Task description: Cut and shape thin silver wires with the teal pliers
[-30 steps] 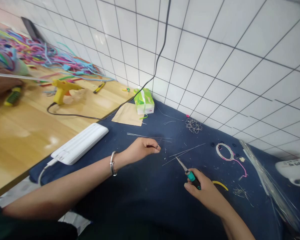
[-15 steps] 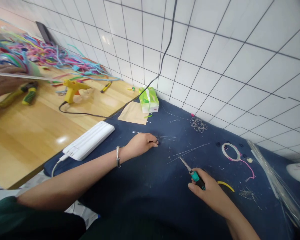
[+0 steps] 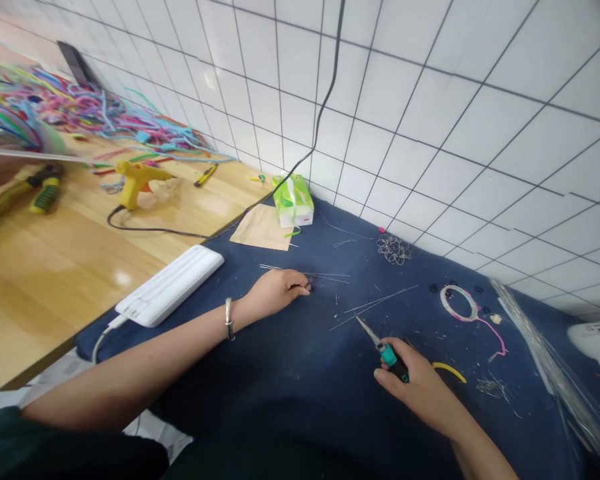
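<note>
My left hand rests on the dark blue cloth with its fingers pinched together. Something tiny shows at the fingertips, too small to name. Thin straight wires lie just behind that hand. My right hand is wrapped round needle-nose pliers with teal and black handles. Their narrow jaws point up and left, and the tip is at or just above more loose wires; I cannot tell if it touches. A curved yellow piece lies beside the right hand, partly hidden.
A white power bank with a cable lies left, near a wooden table holding a yellow glue gun. Behind are a tissue pack and coiled wire. At right are a ring spool and bagged wires.
The view has shifted slightly, with most things a little further left in the picture. Both hands keep the same pose. At far left, another person's hand has moved lower and is blurred.
</note>
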`<state>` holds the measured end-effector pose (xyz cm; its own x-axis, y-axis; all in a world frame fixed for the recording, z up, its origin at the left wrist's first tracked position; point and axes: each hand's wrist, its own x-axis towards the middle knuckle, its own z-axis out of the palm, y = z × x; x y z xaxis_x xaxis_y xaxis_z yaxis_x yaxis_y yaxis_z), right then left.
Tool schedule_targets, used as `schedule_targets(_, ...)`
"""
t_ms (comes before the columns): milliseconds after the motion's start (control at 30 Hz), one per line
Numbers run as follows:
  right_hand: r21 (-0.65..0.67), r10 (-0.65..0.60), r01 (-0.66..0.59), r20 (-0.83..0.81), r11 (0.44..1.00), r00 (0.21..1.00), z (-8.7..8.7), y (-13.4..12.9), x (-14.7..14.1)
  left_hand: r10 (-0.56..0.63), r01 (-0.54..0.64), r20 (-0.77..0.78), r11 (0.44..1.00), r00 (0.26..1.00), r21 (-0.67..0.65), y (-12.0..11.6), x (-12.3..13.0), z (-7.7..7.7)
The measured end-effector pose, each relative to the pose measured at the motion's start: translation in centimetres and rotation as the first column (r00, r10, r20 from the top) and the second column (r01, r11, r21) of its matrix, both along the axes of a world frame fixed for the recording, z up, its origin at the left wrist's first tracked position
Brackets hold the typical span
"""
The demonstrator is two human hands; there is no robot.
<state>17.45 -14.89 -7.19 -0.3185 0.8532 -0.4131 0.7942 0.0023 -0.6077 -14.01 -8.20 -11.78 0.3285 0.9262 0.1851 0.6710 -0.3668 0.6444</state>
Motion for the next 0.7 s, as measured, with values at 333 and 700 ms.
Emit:
schedule_targets(333,0.007,-0.012,0.012,-0.017,1.0,1.0,0.0,-0.3,0.0,0.003,-0.003,0.045,1.0,0.999,0.001,0.3,0.3,-0.4)
schedule_targets(700,0.061,-0.036,0.039,-0.041,0.997,0.998,0.4,-0.5,0.1,-0.207,0.248,0.242,0.957,0.948,-0.152,-2.2,5.7,2.0)
